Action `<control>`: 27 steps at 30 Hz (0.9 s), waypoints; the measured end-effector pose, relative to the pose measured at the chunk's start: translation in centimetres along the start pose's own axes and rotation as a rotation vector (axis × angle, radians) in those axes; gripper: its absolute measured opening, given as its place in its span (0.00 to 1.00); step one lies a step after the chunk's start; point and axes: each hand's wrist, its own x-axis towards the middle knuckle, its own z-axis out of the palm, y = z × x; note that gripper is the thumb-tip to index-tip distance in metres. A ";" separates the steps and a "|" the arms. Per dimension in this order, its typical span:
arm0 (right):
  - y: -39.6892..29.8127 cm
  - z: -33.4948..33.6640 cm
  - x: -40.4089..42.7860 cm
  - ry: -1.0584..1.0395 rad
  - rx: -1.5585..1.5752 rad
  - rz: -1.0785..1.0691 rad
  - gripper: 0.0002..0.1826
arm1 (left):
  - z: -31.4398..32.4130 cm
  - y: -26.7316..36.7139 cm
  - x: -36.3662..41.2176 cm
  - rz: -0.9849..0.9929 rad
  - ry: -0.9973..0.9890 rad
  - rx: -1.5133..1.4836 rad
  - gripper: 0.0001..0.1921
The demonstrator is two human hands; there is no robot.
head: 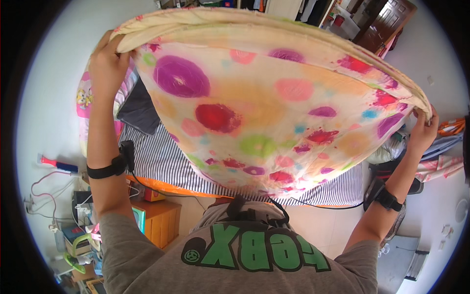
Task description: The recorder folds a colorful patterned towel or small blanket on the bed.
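Observation:
A cream cloth sheet or cover with purple, red, green and pink blotches is stretched wide in front of me. My left hand pinches its folded upper left corner. At the far right, my right hand grips the other upper corner, lower in the picture. The cloth sags between the hands, with layered folds along its top edge. Below and behind it lies a bed with a black-and-white striped sheet. A dark grey folded cloth rests on the bed near my left forearm.
Pink patterned bedding lies at the bed's left. A wooden cabinet stands at lower left, beside a cluttered desk area. Black cables run from the straps on my arms. Clothes and a pink-white cloth are at right. A brown door stands at the back right.

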 end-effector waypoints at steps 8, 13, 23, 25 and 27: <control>-0.7 0.7 2.4 -0.068 -0.006 -0.001 0.14 | 0.7 -0.8 2.4 0.052 -0.021 -0.003 0.08; 1.0 4.0 4.2 -0.112 -0.125 -0.012 0.13 | 4.1 -2.3 4.3 0.016 -0.072 0.039 0.08; 3.1 6.3 1.0 -0.162 -0.339 -0.048 0.14 | 6.9 -2.1 0.6 -0.028 -0.222 0.115 0.09; 2.9 6.8 -0.1 -0.171 -0.360 -0.054 0.13 | 7.2 -2.0 -0.1 -0.041 -0.272 0.095 0.10; 4.5 6.7 0.2 -0.183 -0.309 -0.027 0.13 | 8.0 -2.9 -0.5 -0.032 -0.231 0.076 0.11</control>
